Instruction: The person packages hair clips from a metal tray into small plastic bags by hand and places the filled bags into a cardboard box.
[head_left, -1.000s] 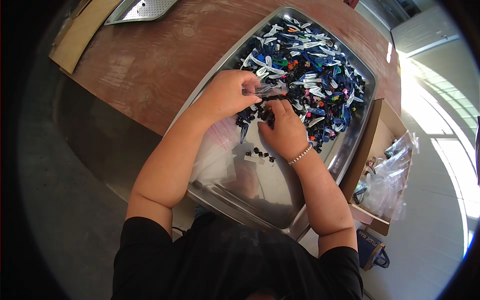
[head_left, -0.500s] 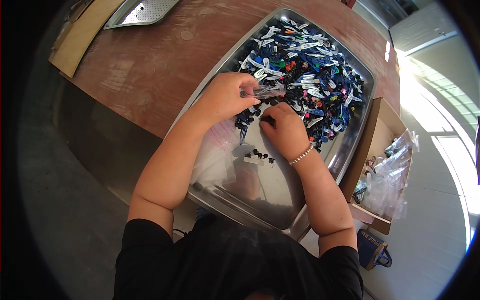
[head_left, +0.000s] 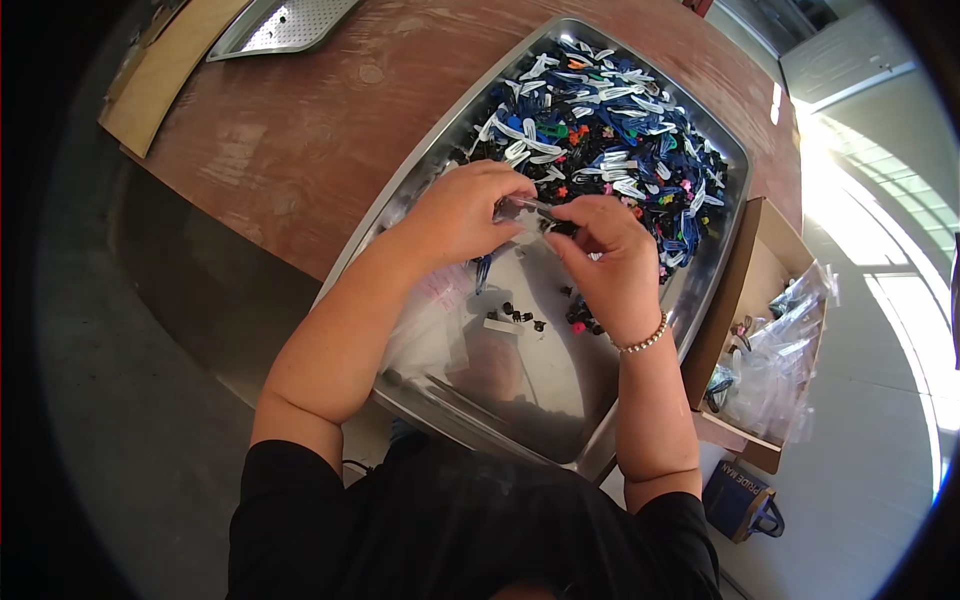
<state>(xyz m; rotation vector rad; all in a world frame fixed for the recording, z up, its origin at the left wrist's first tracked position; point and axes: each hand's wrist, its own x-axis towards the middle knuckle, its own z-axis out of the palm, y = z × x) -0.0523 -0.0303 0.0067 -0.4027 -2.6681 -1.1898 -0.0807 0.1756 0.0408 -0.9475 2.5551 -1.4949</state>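
Note:
My left hand [head_left: 470,210] is closed on a small clear plastic bag [head_left: 523,205], pinched between thumb and fingers over the tray. My right hand [head_left: 610,250], wearing a beaded bracelet, has its curled fingertips at the other end of this bag. Something dark shows by those fingertips, too small to name. Beyond both hands lies a big pile of hair clips [head_left: 610,110], white, navy and black, mixed with small coloured flower pieces. Several tiny black claw clips [head_left: 515,313] lie beside a white strip [head_left: 500,325] on the bare metal nearer me.
The deep metal tray [head_left: 540,400] rests on a reddish wooden table [head_left: 300,130]. A stack of clear bags [head_left: 425,325] lies at its left side. To the right, a cardboard box [head_left: 735,300] holds filled bags [head_left: 765,370]. A perforated metal tray [head_left: 280,25] sits far left.
My right hand has lifted from the clips and moved up and right to the bag. My left hand has drawn the bag slightly down, and its free end no longer points out over the pile.

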